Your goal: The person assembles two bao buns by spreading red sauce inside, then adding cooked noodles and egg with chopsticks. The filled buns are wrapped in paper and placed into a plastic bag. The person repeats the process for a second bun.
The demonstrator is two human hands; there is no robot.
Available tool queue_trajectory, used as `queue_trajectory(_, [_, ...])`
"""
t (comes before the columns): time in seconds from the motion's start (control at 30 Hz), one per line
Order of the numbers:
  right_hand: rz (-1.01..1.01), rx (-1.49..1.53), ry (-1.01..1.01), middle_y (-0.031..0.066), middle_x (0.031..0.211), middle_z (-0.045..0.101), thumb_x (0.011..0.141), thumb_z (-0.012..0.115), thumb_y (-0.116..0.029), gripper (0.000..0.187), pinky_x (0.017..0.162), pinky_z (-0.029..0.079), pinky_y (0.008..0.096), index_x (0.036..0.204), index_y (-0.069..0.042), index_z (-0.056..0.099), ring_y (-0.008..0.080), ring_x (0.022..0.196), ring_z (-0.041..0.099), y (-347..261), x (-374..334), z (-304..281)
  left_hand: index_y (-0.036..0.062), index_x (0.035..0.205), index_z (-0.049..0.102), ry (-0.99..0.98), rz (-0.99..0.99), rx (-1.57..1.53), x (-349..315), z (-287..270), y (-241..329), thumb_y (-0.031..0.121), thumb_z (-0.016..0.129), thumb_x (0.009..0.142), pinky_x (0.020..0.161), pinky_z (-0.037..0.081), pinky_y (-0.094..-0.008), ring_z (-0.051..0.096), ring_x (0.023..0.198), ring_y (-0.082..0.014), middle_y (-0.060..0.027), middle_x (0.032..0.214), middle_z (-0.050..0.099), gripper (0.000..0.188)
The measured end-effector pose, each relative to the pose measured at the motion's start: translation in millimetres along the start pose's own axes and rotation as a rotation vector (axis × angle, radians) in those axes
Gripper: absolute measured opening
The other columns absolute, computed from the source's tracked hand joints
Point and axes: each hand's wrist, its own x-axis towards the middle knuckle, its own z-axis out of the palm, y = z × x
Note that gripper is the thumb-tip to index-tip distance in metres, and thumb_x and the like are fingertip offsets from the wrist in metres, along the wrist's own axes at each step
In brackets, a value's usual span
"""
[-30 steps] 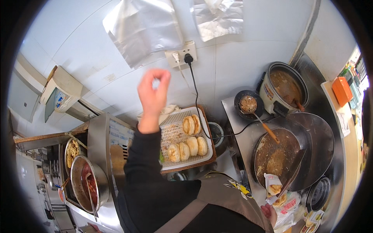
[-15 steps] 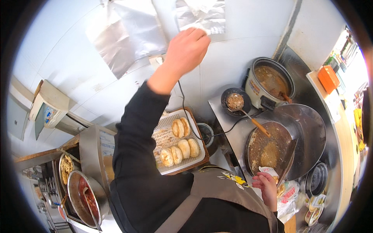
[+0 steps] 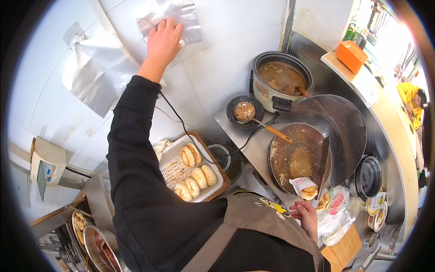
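My left hand is raised to the wall, its curled fingers on a hanging stack of clear plastic bags. The fingertips are partly hidden against the plastic. Low on the right, my right hand has loosely bent fingers slightly apart, with nothing visible in them. Just beyond it, a browned flatbread in a white paper sleeve rests at the near rim of a round griddle pan. Another flatbread lies beside a plastic bag.
Several flatbreads sit in a perforated white tray. Behind the griddle stand a brothy cooker and a wooden-handled ladle on a black dish. A black cord crosses the middle. Metal food pots stand lower left.
My view has shifted, so the scene sits farther left. My left hand has come onto the hanging bags. The sleeved flatbread, partly hidden behind my right hand before, now shows clear of it.
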Motion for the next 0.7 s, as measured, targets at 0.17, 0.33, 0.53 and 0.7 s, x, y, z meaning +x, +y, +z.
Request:
queue_trajectory(0.17, [-0.057, -0.009, 0.01, 0.0149, 0.099, 0.073, 0.1, 0.058, -0.01, 0.022, 0.071, 0.06, 0.0317, 0.118, 0.003, 0.061, 0.0201, 0.076, 0.071, -1.6, 6.0, -13.4, 0.0092, 0.089, 0.059, -0.05, 0.0, 0.053, 2.4, 3.6, -11.3, 0.011, 0.065, 0.082, 0.077, 0.056, -0.0466, 0.064, 0.102, -0.0302, -0.0104, 0.101, 0.063, 0.009])
queue_trajectory(0.33, [-0.037, 0.026, 0.042, 0.0146, 0.099, 0.073, 0.099, 0.059, -0.01, 0.024, 0.069, 0.061, 0.0314, 0.119, 0.004, 0.061, 0.0193, 0.074, 0.071, 4.8, 7.3, -22.5, 0.0088, 0.083, 0.061, -0.017, 0.003, -0.024, 2.8, 10.0, -18.7, 0.013, 0.064, 0.082, 0.073, 0.057, -0.047, 0.067, 0.093, -0.0314, -0.0092, 0.089, 0.064, 0.006])
queue_trajectory(0.53, [-0.005, 0.037, 0.007, 0.0148, 0.098, 0.073, 0.099, 0.06, -0.01, 0.025, 0.068, 0.06, 0.0318, 0.12, 0.004, 0.061, 0.0195, 0.074, 0.071, 5.9, 12.8, -22.4, 0.008, 0.085, 0.064, -0.174, -0.104, -0.106, 9.7, 4.0, -22.6, 0.017, 0.064, 0.083, 0.074, 0.056, -0.0486, 0.067, 0.094, -0.0339, -0.0114, 0.092, 0.068, 0.009])
queue_trajectory(0.7, [-0.072, 0.026, -0.007, 0.0158, 0.099, 0.072, 0.1, 0.061, -0.012, 0.024, 0.068, 0.061, 0.0322, 0.116, 0.005, 0.062, 0.0201, 0.073, 0.071, 5.6, 17.1, -19.5, 0.0046, 0.087, 0.065, -0.555, 0.186, -0.111, -6.3, 2.3, 13.0, 0.018, 0.063, 0.085, 0.077, 0.053, -0.0495, 0.066, 0.093, -0.0376, -0.0179, 0.094, 0.068, 0.014])
